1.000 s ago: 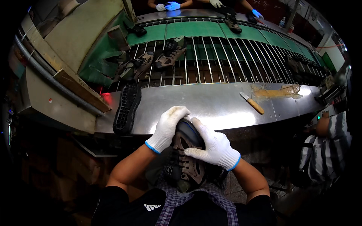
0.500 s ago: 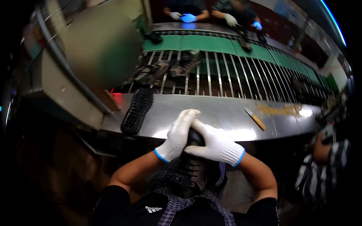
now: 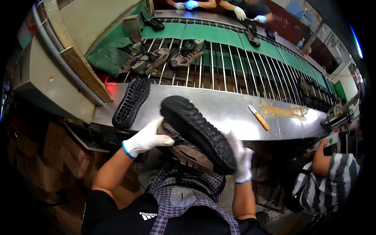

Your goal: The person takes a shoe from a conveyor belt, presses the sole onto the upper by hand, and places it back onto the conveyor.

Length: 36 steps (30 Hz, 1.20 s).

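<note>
Steel bench top is running across in front of me, just beyond my knuckles, with a barred conveyor behind it carrying more shoes along a green belt. I am holding a shoe over my lap, turned so its black lugged sole is facing up at me. My left hand, in a white knit glove, is closed around the toe end, thumb and fingers pinching the brown upper just under the sole's edge. My right hand, gloved the same, is wrapping the heel end from the far side; most of its palm is hidden behind the sole, so I am only judging that it is gripping firmly.

I am reading this as the pressing step, where I am squeezing sole and upper together and checking the seam. The next move, as I judge it, is calling for steady pressure round the whole rim, working both thumbs along the joint without letting the shoe twist.

Beyond my left hand a loose black sole is lying tread-up on the bench. Beyond my right hand a wooden-handled knife is lying well apart.
</note>
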Available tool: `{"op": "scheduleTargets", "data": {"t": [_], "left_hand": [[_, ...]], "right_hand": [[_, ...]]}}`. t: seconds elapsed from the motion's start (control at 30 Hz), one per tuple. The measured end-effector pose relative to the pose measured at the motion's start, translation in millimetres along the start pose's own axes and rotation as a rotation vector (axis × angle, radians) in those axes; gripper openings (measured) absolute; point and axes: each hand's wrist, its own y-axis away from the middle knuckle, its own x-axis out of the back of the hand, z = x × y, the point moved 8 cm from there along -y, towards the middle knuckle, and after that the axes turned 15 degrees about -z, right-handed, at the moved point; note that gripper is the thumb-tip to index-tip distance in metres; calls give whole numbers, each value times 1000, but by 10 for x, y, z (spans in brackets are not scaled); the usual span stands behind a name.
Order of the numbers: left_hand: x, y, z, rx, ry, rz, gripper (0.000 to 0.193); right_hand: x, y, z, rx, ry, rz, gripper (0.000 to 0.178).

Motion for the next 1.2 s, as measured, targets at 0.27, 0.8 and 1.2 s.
{"op": "scheduleTargets", "data": {"t": [0.27,0.8,1.2], "left_hand": [[-924,-869,-155,249,-1047,-410,89],[-240,-622,-486,95,-599,-275,68],[-1478,-223,-82,-448,-824,-50,69]], "right_hand": [[-557,82,1322,48,-958,80,95],[-238,1205,1262,-164,-635,206,63],[-575,904,668,53,-102,-2,88]]}}
